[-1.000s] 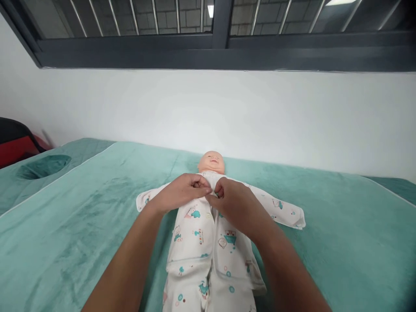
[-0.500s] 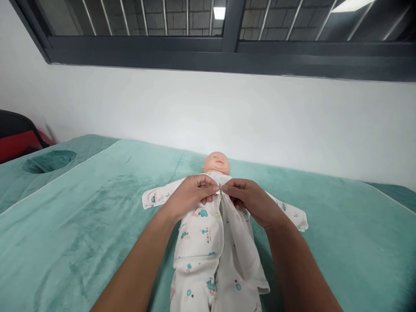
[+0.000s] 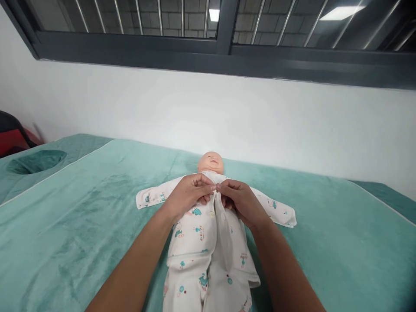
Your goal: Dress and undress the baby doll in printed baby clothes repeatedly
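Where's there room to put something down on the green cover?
Bare green cover lies on two sides: left, between the left forearm and the round hollow; right, between the right forearm and the white wall. It's crowded in the middle, where the left hand and right hand pinch the shirt on the doll.
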`<state>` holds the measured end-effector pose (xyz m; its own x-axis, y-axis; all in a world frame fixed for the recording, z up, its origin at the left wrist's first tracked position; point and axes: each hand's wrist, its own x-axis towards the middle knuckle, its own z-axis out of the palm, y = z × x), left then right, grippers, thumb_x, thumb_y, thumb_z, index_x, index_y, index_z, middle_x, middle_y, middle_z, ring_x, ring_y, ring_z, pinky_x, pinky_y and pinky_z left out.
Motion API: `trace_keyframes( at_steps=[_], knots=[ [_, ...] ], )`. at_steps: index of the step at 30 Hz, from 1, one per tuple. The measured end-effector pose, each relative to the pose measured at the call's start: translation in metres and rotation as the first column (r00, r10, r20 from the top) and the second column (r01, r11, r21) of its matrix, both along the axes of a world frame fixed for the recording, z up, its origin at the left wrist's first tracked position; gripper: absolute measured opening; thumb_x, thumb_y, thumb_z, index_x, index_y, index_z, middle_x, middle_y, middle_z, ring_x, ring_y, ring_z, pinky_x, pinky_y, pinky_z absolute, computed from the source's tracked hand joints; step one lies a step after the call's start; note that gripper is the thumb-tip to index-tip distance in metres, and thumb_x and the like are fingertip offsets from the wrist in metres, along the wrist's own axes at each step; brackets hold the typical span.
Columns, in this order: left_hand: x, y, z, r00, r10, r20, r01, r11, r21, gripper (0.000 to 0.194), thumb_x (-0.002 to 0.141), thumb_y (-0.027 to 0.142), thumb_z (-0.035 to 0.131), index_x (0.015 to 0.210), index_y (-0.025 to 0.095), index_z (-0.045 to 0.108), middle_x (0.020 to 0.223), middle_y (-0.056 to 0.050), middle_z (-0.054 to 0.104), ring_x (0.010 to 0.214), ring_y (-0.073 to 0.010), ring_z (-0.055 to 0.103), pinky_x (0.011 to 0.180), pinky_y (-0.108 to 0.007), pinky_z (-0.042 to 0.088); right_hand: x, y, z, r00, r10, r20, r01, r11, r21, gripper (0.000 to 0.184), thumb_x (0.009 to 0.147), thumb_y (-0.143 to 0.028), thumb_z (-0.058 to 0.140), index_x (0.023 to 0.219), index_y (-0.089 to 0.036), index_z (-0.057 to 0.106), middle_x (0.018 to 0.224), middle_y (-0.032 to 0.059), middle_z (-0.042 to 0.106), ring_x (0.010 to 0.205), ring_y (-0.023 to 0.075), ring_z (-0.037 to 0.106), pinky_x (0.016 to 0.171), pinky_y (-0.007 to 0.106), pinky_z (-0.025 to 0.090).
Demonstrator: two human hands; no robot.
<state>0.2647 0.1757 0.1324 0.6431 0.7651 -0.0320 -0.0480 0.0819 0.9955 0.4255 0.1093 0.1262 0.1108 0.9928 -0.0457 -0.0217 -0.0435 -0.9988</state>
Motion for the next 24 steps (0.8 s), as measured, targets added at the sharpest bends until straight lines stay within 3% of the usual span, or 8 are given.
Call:
trace_keyframes(
  at_steps=[5, 10, 15, 19, 24],
  knots=[
    [0.001, 0.002, -0.004, 1.0, -0.013, -0.007, 0.013, 0.999, 0.05, 0.022, 0.075, 0.037, 0.071, 0.077, 0.016, 0.063, 0.063, 0.001, 0.06, 0.055, -0.0073, 0.053, 0.052, -0.019, 0.042, 0.004, 0.001, -0.001, 0.998, 0.055, 0.02, -0.056, 0.998, 0.035, 0.035, 0.082, -0.047, 0.059, 0.066, -0.016, 0.061, 0.054, 0.0009, 0.058, 0.049, 0.0089, 0.046, 0.046, 0.022, 0.028],
    [0.001, 0.0, 0.0, 1.0, 0.0, -0.012, 0.001, 0.999, 0.051, 0.025, 0.074, 0.038, 0.072, 0.077, 0.016, 0.061, 0.062, 0.001, 0.059, 0.054, -0.0079, 0.054, 0.051, -0.019, 0.044, 0.008, -0.002, 0.0, 0.992, 0.069, 0.109, -0.073, 0.997, 0.03, 0.021, 0.082, -0.038, 0.058, 0.078, -0.017, 0.061, 0.054, -0.0025, 0.055, 0.044, 0.0072, 0.035, 0.043, 0.022, 0.02],
    [-0.001, -0.003, 0.006, 0.996, -0.018, -0.082, 0.028, 0.992, 0.121, 0.018, 0.074, 0.03, 0.071, 0.078, 0.018, 0.059, 0.062, 0.003, 0.058, 0.052, -0.0073, 0.055, 0.048, -0.017, 0.043, 0.007, -0.005, 0.001, 0.977, 0.075, 0.202, -0.085, 0.996, 0.042, 0.013, 0.076, -0.028, 0.065, 0.085, -0.021, 0.058, 0.055, -0.0066, 0.049, 0.05, 0.0084, 0.042, 0.046, 0.02, 0.025],
    [-0.003, -0.003, 0.008, 0.99, -0.025, -0.141, 0.044, 0.99, 0.135, 0.007, 0.075, 0.02, 0.062, 0.082, 0.019, 0.058, 0.06, 0.004, 0.057, 0.051, -0.0084, 0.058, 0.047, -0.017, 0.044, 0.006, -0.003, 0.002, 0.974, 0.096, 0.207, -0.105, 0.994, 0.032, 0.013, 0.076, -0.026, 0.064, 0.085, -0.021, 0.056, 0.055, -0.0074, 0.047, 0.05, 0.0078, 0.04, 0.046, 0.02, 0.026],
    [-0.003, 0.0, 0.005, 0.994, -0.055, -0.095, 0.067, 0.989, 0.129, 0.017, 0.068, 0.009, 0.055, 0.082, 0.019, 0.055, 0.058, 0.005, 0.057, 0.052, -0.0081, 0.057, 0.051, -0.018, 0.047, 0.007, -0.002, 0.003, 0.978, 0.111, 0.178, -0.113, 0.994, -0.001, 0.016, 0.076, -0.027, 0.066, 0.086, -0.022, 0.054, 0.057, -0.008, 0.045, 0.049, 0.007, 0.039, 0.045, 0.019, 0.027]
  ],
)
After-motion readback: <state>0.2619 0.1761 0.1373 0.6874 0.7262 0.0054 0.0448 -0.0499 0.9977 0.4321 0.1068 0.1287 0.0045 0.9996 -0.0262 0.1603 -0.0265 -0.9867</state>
